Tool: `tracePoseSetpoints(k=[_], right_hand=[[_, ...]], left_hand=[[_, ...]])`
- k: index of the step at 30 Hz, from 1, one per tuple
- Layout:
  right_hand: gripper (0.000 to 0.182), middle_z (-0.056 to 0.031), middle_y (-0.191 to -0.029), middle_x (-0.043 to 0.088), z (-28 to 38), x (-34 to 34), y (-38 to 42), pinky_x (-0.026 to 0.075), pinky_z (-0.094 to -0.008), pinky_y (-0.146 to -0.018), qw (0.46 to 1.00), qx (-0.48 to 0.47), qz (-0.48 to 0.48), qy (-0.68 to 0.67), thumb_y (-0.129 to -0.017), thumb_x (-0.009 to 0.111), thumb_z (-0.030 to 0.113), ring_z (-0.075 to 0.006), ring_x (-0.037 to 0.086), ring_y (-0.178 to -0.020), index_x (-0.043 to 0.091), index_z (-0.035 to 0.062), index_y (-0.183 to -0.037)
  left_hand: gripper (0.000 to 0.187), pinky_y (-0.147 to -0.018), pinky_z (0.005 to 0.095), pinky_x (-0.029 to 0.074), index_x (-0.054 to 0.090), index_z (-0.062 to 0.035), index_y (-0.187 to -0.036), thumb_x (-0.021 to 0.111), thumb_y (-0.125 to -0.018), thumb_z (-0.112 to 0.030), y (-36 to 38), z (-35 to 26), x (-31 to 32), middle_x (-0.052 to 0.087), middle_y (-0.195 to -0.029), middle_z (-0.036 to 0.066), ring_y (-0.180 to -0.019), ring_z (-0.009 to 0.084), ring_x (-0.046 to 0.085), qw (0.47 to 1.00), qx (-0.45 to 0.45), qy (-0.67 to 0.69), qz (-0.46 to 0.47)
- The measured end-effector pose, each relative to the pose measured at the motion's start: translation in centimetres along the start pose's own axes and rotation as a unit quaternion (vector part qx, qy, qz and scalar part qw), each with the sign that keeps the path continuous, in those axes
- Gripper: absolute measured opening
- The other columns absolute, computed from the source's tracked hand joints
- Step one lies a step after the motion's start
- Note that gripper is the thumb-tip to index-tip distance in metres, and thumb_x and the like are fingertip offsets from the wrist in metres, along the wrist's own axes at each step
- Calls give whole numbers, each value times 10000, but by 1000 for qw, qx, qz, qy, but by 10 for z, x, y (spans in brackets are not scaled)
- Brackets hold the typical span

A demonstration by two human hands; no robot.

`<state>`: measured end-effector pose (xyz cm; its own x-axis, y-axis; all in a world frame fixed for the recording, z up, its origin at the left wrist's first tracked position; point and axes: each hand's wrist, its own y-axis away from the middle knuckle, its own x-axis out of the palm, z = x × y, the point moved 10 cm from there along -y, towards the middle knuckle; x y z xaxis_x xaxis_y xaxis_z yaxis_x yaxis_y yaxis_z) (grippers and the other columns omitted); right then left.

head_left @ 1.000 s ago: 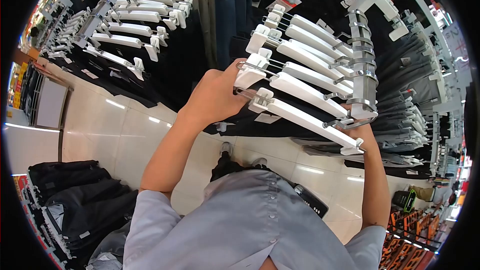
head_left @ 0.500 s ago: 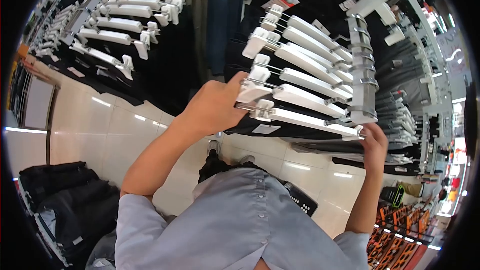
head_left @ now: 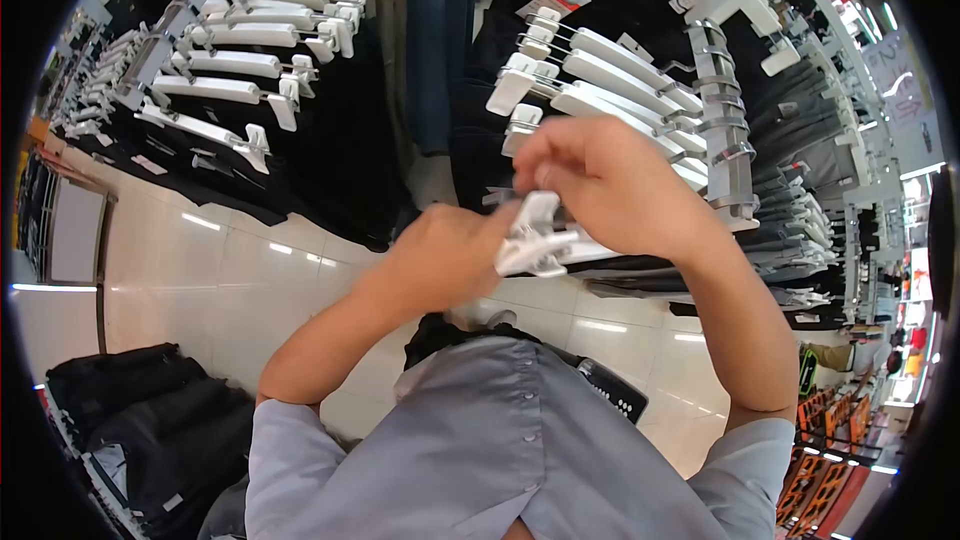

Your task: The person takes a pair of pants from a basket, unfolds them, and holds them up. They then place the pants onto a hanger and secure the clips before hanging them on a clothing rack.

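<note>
In the middle of the head view a white clip hanger (head_left: 540, 245) is in front of the rack, its clip end beside my left hand (head_left: 450, 250). That hand is blurred, its fingers closed against the hanger's clips. Above the hanger, my right hand (head_left: 610, 175) has its fingers curled; whether they touch anything is hidden. Behind it, white clip hangers (head_left: 620, 78) with black garments hang in a row on a metal rail (head_left: 715, 90).
On the left, another rail (head_left: 160, 40) bears white hangers and black trousers (head_left: 330, 140). Dark folded garments (head_left: 150, 420) lie at the lower left. Grey garments (head_left: 800, 140) hang on the right. Pale floor tiles (head_left: 180, 280) show below.
My right hand has moved left from the rail end to the clips. My left hand has shifted slightly down. The front hanger is now away from the rail, nearer my body.
</note>
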<state>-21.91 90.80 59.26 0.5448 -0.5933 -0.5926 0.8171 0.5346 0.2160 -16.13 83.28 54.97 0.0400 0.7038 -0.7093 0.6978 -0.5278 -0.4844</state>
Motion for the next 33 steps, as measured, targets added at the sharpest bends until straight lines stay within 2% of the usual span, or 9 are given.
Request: tracePoseSetpoints(k=[3,4,7,10,13,17,21,27,33], right_hand=[[173,-116,-914,688,1,16,1,522,-283,-773,992,72,99,45,-825,581,-55,-168,658,-858,638,-56,-988],[172,-120,-879,691,6,19,-1,529,-287,-784,989,44,128,66,-809,594,-43,-169,663,-844,666,-53,-964],[189,-125,-872,696,1,26,1,527,-294,-777,982,57,165,67,-801,590,-20,-172,659,-829,677,-54,-965],[225,-122,-864,696,-13,28,4,523,-304,-752,973,139,176,54,-796,581,0,-171,652,-813,681,-49,-992],[250,-112,-857,694,-14,30,5,513,-292,-705,975,123,177,61,-780,547,-20,-154,639,-769,683,-53,-988],[297,-121,-837,689,-14,30,10,499,-275,-655,973,161,166,25,-730,509,-67,-137,628,-727,683,-65,-971],[309,-133,-790,685,-10,29,9,495,-278,-630,971,180,154,44,-698,495,-79,-137,624,-707,682,-78,-943],[288,-133,-763,687,-12,33,7,494,-278,-622,973,160,156,58,-682,495,-85,-141,626,-686,678,-81,-904],[284,-127,-766,687,-22,28,3,497,-266,-622,981,140,130,45,-676,487,-119,-140,631,-689,672,-86,-888]], left_hand=[[424,-471,409,473,570,9,-1060,693,-672,-110,2,-25,-11,563,-583,95,-512,304,587,997,71,26,-28],[409,-468,403,474,577,2,-1046,695,-670,-112,0,-31,-15,562,-583,92,-510,298,587,995,88,42,-25],[353,-460,386,475,599,-12,-997,699,-676,-118,-6,-33,-13,553,-580,83,-506,283,583,989,123,76,-18],[301,-451,366,475,613,-19,-954,700,-685,-122,-10,-33,-16,544,-575,70,-501,263,580,988,144,63,-17],[243,-438,349,468,624,-30,-911,691,-692,-111,-11,-32,-20,534,-569,52,-496,241,578,983,174,39,-52],[198,-428,337,457,620,-39,-883,671,-698,-90,-9,-38,-19,522,-565,36,-489,221,574,972,218,12,-81],[205,-421,322,433,610,-49,-880,672,-702,-130,-11,-31,-19,510,-561,33,-476,207,557,981,180,-12,-74],[349,-452,373,436,612,-36,-884,731,-589,-180,-10,-34,-16,536,-602,44,-524,238,575,979,191,66,-29],[370,-521,376,462,624,-17,-902,734,-568,-131,-17,-30,-15,581,-683,68,-586,263,592,982,161,100,5]])
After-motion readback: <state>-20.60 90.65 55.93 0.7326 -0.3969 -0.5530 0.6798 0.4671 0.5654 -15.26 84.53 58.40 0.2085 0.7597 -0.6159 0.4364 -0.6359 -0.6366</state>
